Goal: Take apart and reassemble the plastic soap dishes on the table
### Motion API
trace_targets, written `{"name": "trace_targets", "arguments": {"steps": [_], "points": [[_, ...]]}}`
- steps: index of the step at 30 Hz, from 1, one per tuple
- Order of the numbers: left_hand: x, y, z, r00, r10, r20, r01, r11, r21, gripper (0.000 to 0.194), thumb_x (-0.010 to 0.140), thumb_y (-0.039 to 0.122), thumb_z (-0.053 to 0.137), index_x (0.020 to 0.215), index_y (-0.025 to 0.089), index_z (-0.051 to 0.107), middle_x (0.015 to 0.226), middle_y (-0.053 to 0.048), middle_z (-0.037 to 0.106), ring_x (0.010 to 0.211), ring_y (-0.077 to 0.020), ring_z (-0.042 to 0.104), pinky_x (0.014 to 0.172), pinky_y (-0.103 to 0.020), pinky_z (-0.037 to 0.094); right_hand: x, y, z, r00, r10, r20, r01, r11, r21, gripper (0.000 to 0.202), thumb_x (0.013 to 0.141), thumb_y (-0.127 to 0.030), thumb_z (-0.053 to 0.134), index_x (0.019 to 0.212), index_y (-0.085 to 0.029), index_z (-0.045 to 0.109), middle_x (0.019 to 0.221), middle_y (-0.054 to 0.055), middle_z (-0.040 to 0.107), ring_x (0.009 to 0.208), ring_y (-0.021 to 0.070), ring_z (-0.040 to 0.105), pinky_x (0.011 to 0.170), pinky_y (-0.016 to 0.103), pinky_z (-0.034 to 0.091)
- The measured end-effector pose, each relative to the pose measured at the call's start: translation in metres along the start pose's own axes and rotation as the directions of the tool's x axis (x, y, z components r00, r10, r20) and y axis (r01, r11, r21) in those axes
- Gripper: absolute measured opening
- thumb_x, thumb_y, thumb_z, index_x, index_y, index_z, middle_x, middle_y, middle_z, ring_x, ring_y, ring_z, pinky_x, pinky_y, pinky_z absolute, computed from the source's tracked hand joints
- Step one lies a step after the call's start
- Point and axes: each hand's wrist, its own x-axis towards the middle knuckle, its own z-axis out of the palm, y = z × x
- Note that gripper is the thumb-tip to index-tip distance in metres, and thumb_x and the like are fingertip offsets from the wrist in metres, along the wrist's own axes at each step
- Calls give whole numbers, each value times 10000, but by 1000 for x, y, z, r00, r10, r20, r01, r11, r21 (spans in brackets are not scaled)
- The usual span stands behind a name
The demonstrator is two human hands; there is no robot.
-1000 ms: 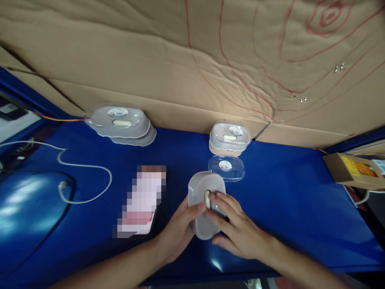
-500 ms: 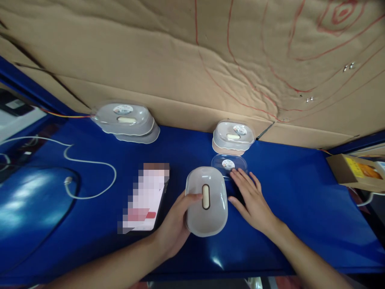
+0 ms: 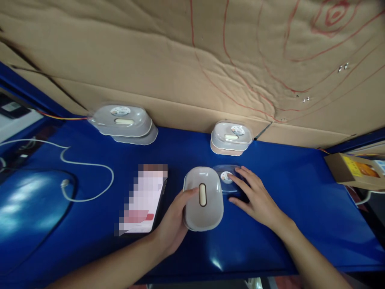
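Our left hand (image 3: 175,220) keeps its grip around the grey container (image 3: 212,200) while our right hand (image 3: 259,199), loosely spread, has drawn the clear lid (image 3: 226,176) nearer on the desk (image 3: 300,208), putting both within easy reach.

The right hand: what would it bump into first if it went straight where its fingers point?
Probably the clear lid; the right hand overlaps it in this view, though whether they touch is unclear.

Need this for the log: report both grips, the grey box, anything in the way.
Left grip holding grey box by its left side. Right grip open, at clear lid. Phone left of box, seemingly not in the way.
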Motion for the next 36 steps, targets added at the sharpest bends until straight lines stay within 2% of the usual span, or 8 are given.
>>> {"name": "trace_targets", "arguments": {"steps": [6, 9, 12, 16, 19, 22, 26, 36], "points": [[4, -5, -4, 983, 137, 123, -124, 986, -109, 518, 963, 513, 675, 1414, 260, 668, 1464, -39, 692, 1505, -298, 477, 1225, -410, 403, 0, -8, -8, 943, 312, -120, -273, 927, 258, 535, 953, -542, 719, 1404, -289, 581, 1296, 120, 570, 1370, 358, 575, 1101, 579, 543], [4, -10, -5, 975, 114, 192, -95, 990, -105, 586, 986, 602, 615, 1478, 283, 621, 1544, -42, 630, 1552, -313, 410, 1277, -462, 329, -2, -18, -6, 914, 387, -119, -276, 811, 516, 446, 1009, -547, 634, 1361, -280, 573, 1296, 112, 613, 1205, 286, 668, 1017, 478, 602], [4, -20, -6, 949, 54, 312, -38, 998, -56, 651, 967, 685, 594, 1477, 283, 627, 1585, -49, 588, 1576, -332, 364, 1298, -495, 286, -6, -36, 1, 918, 393, -58, -247, 680, 691, 470, 1077, -544, 479, 1465, -280, 466, 1397, 133, 595, 1181, 248, 677, 948, 398, 628], [4, -36, -14, 905, 34, 424, -48, 999, 24, 657, 982, 701, 548, 1481, 280, 626, 1649, -50, 510, 1604, -331, 304, 1318, -509, 238, -14, -67, 9, 967, 250, -49, -176, 796, 578, 752, 1026, -620, 538, 1631, -269, 264, 1610, 173, 365, 1449, 342, 477, 1147, 518, 513], [1, -40, -22, 892, 36, 451, -129, 975, 178, 623, 1042, 655, 456, 1561, 318, 530, 1643, -44, 515, 1608, -294, 307, 1339, -507, 169, -19, -79, 10, 987, 152, -56, -106, 867, 487, 912, 983, -688, 569, 1668, -240, 168, 1639, 189, 276, 1560, 406, 303, 1215, 590, 432], [-5, -33, -23, 882, 83, 464, -274, 892, 360, 637, 1065, 636, 394, 1607, 309, 463, 1589, -63, 574, 1624, -262, 270, 1354, -489, 81, -20, -79, 11, 985, 144, -94, -79, 865, 495, 876, 992, -677, 563, 1654, -232, 201, 1605, 185, 298, 1544, 388, 335, 1206, 570, 453], [-10, -22, -18, 835, 132, 535, -441, 742, 505, 619, 1074, 597, 392, 1577, 258, 514, 1525, -97, 631, 1635, -267, 235, 1358, -488, 51, -22, -77, 17, 974, 144, -176, -41, 872, 488, 879, 958, -726, 590, 1623, -247, 270, 1548, 168, 341, 1511, 364, 370, 1173, 524, 501], [-11, -24, -24, 830, 149, 538, -477, 690, 545, 550, 1098, 495, 396, 1576, 251, 517, 1525, -90, 636, 1633, -256, 250, 1364, -475, 43, -30, -81, 34, 964, 164, -210, -55, 893, 447, 1092, 862, -801, 653, 1656, -224, 177, 1587, 195, 232, 1528, 419, 320, 1157, 565, 512]]}}
